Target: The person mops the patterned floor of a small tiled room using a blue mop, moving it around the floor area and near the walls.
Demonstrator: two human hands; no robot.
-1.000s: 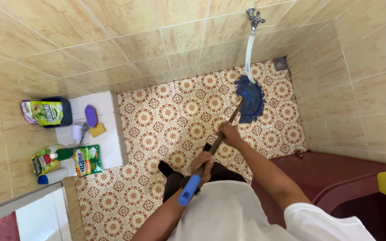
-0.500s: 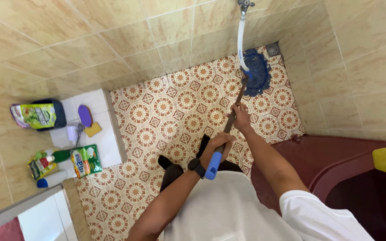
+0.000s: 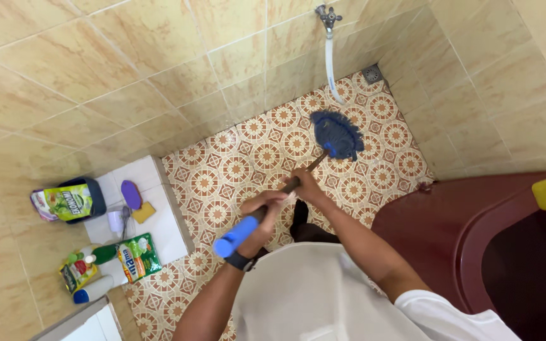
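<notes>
Both hands grip the mop handle (image 3: 273, 202): left hand (image 3: 261, 211) near the blue end, right hand (image 3: 304, 186) lower. Blue mop head (image 3: 336, 134) sits mid-floor on the patterned floor tiles (image 3: 222, 170); I'd say mopping's midway.

1. The long mop with the dark brown wooden handle (image 3: 301, 173) slanted from low on my left up to the right, across the patterned orange-and-cream floor tiles.
2. Its blue plastic grip end (image 3: 235, 235) stuck out past my left hand (image 3: 261, 215), which was closed around the handle just above that grip.
3. My right hand (image 3: 304, 187) was wrapped round the handle a little further along.
4. The shaggy blue string mop head (image 3: 338, 134) lay spread flat on the tiles.
</notes>
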